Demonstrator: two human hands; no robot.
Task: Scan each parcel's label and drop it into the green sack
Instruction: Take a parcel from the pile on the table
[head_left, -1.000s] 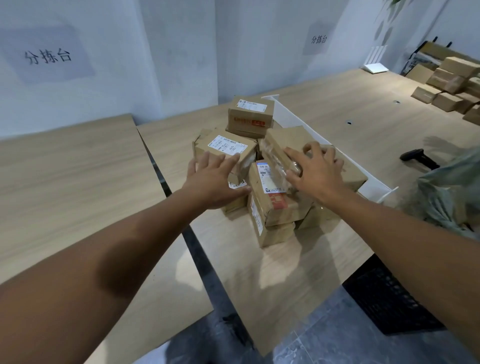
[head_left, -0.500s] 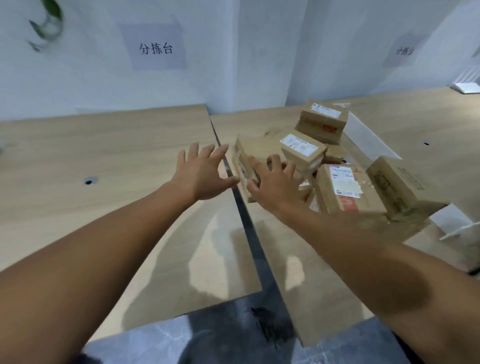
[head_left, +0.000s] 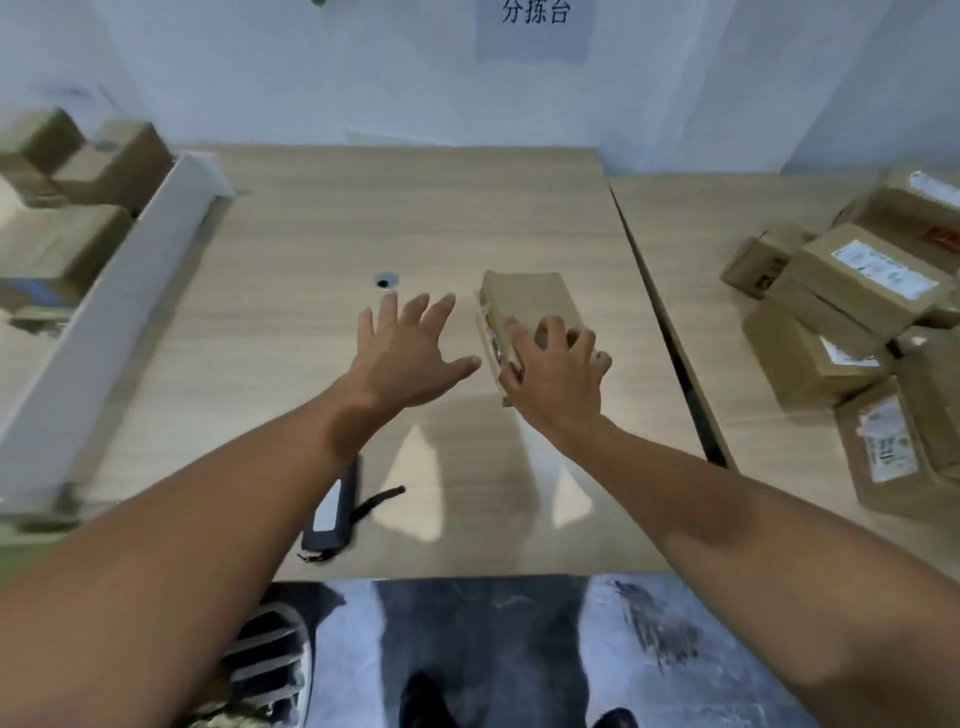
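1. The parcel (head_left: 524, 301) has moved from the pile (head_left: 857, 291) at frame right to the table (head_left: 311, 234) at frame centre.
2. Right hand (head_left: 558, 384): fingers curled over its near end, gripping.
3. Left hand (head_left: 410, 358): fingers spread, empty, just left of it.

1. The tabletop (head_left: 291, 364) is finished in pale wood-grain laminate, smooth, with soft patches of reflected light.
2. The parcel (head_left: 524, 301) is made of matt brown cardboard; shiny tape is seen along its left edge.
3. The piled parcels (head_left: 810, 358) are of the same dull cardboard, with white paper labels (head_left: 883, 270) stuck on.
4. The scanner (head_left: 332, 514) is cased in black plastic.
5. The floor (head_left: 467, 623) is laid in glossy grey marbled tile.
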